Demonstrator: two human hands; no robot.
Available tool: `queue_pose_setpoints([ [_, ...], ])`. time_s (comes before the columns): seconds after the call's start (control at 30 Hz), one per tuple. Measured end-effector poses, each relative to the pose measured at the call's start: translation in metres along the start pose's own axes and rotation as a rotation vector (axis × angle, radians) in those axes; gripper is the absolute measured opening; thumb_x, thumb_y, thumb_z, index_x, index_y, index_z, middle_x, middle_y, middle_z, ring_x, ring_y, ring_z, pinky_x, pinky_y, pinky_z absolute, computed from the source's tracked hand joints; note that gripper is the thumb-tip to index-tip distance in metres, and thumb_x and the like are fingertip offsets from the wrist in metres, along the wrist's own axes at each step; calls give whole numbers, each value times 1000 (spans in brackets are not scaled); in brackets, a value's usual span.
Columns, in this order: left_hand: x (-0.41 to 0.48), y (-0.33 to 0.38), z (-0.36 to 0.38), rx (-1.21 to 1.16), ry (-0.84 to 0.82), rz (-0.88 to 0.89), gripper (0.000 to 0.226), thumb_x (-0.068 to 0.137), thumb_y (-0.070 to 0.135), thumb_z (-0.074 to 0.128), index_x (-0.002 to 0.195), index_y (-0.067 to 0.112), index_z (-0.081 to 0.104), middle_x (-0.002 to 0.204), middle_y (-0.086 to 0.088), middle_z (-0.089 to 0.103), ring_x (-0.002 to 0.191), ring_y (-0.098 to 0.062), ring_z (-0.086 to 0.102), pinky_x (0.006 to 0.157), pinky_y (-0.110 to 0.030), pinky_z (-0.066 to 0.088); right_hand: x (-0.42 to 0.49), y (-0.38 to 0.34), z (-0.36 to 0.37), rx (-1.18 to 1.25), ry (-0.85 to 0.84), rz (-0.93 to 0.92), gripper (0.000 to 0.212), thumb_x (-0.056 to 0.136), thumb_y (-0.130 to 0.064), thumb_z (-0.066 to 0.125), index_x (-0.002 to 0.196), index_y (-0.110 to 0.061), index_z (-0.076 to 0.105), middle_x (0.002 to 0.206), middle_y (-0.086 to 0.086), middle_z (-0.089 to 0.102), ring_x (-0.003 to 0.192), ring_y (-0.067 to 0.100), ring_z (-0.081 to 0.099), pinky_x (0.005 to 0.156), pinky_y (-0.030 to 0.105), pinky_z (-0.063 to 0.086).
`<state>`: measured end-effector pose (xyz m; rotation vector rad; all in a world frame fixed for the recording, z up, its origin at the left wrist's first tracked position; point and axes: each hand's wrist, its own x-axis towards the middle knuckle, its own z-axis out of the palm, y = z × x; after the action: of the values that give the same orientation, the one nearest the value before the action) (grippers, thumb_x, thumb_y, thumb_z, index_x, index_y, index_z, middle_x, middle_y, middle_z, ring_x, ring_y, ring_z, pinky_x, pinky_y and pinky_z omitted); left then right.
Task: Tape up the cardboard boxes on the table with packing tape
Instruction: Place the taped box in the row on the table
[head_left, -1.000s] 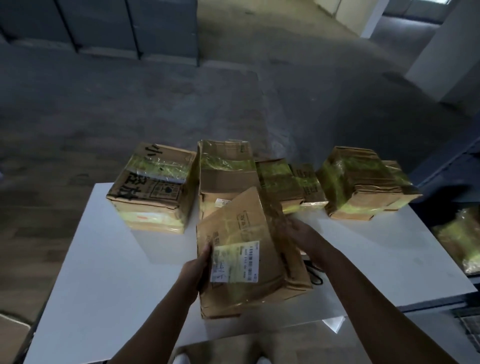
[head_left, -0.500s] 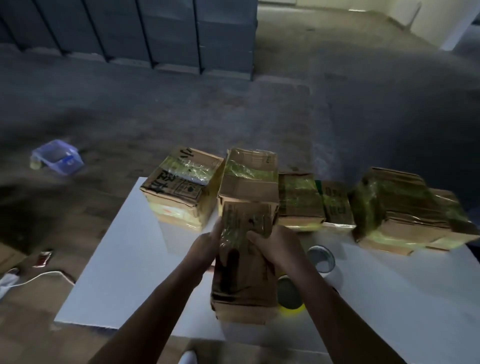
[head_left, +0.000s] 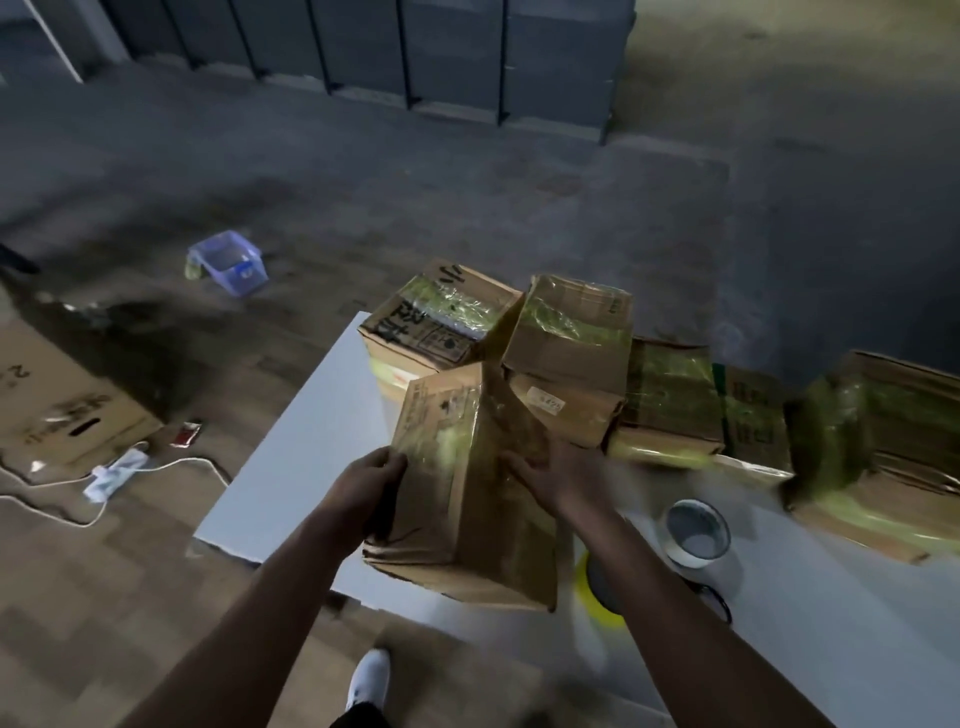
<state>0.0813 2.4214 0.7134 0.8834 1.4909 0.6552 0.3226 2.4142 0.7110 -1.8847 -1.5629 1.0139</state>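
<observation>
Cardboard box (head_left: 467, 483) stands tilted on the surface (head_left: 311, 441) between both hands. The left hand (head_left: 363, 488) grips its left edge and the right hand (head_left: 550, 478) presses flat-fingered, probably to bring a seam up for taping. A tape roll (head_left: 696, 530) waits just right of the right hand.

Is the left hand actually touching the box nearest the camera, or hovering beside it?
Touching. In the head view the left hand grips the near box by its left edge, wrapping over onto the taped face with no gap visible.
</observation>
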Motion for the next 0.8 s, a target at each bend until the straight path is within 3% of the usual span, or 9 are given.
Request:
queue_pose_setpoints([
  [0.1, 11, -17, -27, -84, -50, -32, 28, 102, 28, 45, 118, 15, 64, 111, -12, 68, 104, -31, 64, 88, -44, 52, 3, 15, 14, 40, -39, 43, 52, 82, -51, 69, 125, -25, 57, 123, -3, 63, 101, 11, 61, 66, 11, 36],
  [0.17, 21, -27, -47, -93, -30, -67, 30, 102, 26, 46, 123, 11, 61, 117, -14, 64, 109, -31, 59, 89, -41, 48, 3, 20, 24, 33, -105, 200, 29, 80, -59, 66, 101, -42, 55, 105, -11, 65, 74, -6, 54, 55, 11, 39],
  [0.23, 30, -38, -64, -40, 33, -89, 31, 100, 25, 50, 123, 7, 62, 118, -17, 63, 107, -33, 57, 82, -39, 44, 1, 18, 34, 50, -212, 343, 32, 77, -69, 59, 95, -44, 48, 91, -17, 60, 70, -4, 53, 46, 14, 43],
  [0.37, 50, -42, -86, 62, -40, -134, 48, 98, 47, 46, 112, 6, 65, 112, -15, 67, 107, -31, 62, 92, -45, 49, 13, -1, 57, -12, -310, 426, 72, 73, -77, 55, 106, -13, 61, 96, 6, 69, 76, 20, 70, 52, 24, 55],
  [0.47, 69, -33, -99, 93, -40, -168, 76, 92, 69, 30, 126, 7, 58, 127, -14, 61, 118, -31, 56, 101, -45, 44, 23, -21, 73, -85, -332, 436, 74, 83, -69, 53, 115, -2, 59, 105, 16, 69, 72, 21, 71, 63, 30, 60],
  [0.53, 82, -24, -109, 82, -29, -160, 82, 89, 73, 33, 131, 7, 55, 133, -14, 56, 122, -30, 51, 104, -42, 40, 29, -33, 86, -161, -323, 430, 66, 88, -64, 50, 106, -1, 62, 90, 13, 70, 63, 16, 68, 62, 29, 59],
  [0.6, 91, -19, -119, 161, -41, -139, 76, 87, 70, 44, 121, 5, 60, 120, -15, 60, 109, -30, 57, 93, -39, 45, 34, -46, 100, -230, -308, 422, 57, 91, -62, 46, 85, -7, 61, 67, 5, 65, 52, 11, 62, 55, 25, 54],
  [0.7, 102, -16, -139, 350, 7, -35, 48, 87, 50, 63, 93, 2, 67, 96, -17, 68, 88, -30, 65, 78, -40, 53, 42, -66, 118, -253, -324, 415, 55, 92, -62, 42, 73, -13, 55, 63, 1, 60, 51, 9, 60, 53, 20, 48],
  [0.8, 109, -15, -158, 469, 60, 40, 40, 88, 38, 66, 105, 2, 64, 107, -21, 67, 94, -30, 63, 82, -39, 52, 55, -88, 125, -368, -300, 407, 55, 94, -60, 41, 76, -11, 60, 69, 4, 63, 62, 17, 65, 54, 24, 47],
])
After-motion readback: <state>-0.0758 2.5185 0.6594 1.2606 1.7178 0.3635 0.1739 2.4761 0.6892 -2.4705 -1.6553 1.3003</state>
